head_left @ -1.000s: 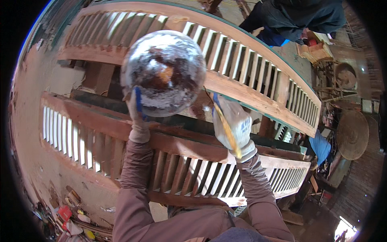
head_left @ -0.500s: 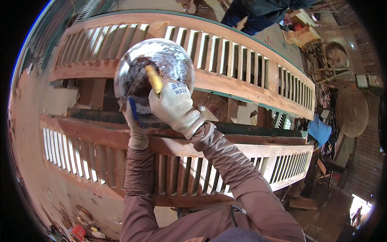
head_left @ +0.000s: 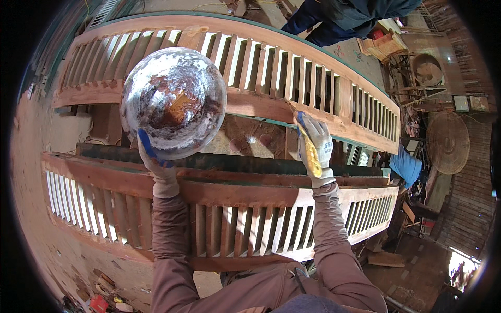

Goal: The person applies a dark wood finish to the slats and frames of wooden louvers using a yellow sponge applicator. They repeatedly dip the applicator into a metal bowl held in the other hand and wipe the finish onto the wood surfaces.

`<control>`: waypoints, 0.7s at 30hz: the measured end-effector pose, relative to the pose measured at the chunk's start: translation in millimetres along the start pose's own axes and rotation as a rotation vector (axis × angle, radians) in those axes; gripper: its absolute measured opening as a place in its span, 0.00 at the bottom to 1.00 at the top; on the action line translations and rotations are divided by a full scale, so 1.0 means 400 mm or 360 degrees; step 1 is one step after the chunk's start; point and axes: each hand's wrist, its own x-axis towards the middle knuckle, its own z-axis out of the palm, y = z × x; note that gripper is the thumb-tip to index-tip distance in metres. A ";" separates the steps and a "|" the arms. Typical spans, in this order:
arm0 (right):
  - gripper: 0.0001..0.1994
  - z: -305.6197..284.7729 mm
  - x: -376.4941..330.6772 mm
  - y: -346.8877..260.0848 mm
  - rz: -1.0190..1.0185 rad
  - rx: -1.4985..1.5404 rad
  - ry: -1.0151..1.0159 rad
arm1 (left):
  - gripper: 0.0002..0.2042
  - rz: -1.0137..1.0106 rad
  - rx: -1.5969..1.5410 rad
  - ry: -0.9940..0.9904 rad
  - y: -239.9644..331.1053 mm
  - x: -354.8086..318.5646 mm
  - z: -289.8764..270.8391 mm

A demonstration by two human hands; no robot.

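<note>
My left hand (head_left: 152, 159), in a white work glove with blue on the fingers, grips the near rim of a shiny metal bowl (head_left: 206, 86). Reddish-brown paste (head_left: 179, 106) lies in the bottom of the bowl. In my gloved right hand (head_left: 316, 148) is a putty knife (head_left: 311, 156) with a yellow handle. Its blade end points away from me, at the near rail of the far slatted wooden shutter panel (head_left: 250, 104). How much of the blade touches the wood I cannot tell. The bowl hangs over the left part of that same panel.
A second slatted panel (head_left: 209, 194) lies nearer, below my forearms, with dark bars between the two. At the top stands another person (head_left: 334, 23) in dark clothes. A blue cloth (head_left: 405, 168) hangs by the right ends; a round woven tray (head_left: 447, 142) is farther right.
My right hand has lifted the putty knife out of the bowl and moved right to the far panel's rail. The bowl has shifted left in my left hand.
</note>
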 end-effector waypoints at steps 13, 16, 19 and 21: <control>0.18 0.045 -0.010 0.077 -0.0211 -0.0099 -0.0101 | 0.34 -0.0181 -0.0110 0.0049 0.027 0.006 0.013; 0.18 0.055 0.001 0.097 -0.0137 -0.0252 -0.0008 | 0.30 -0.0209 -0.0213 0.0123 0.001 0.001 0.004; 0.18 0.069 0.014 0.077 -0.0269 -0.0404 -0.0051 | 0.30 -0.0165 -0.0233 0.0112 0.004 0.003 0.005; 0.19 0.051 0.015 0.061 -0.0319 -0.0232 -0.0130 | 0.31 -0.0167 -0.0144 0.0101 0.008 0.004 0.004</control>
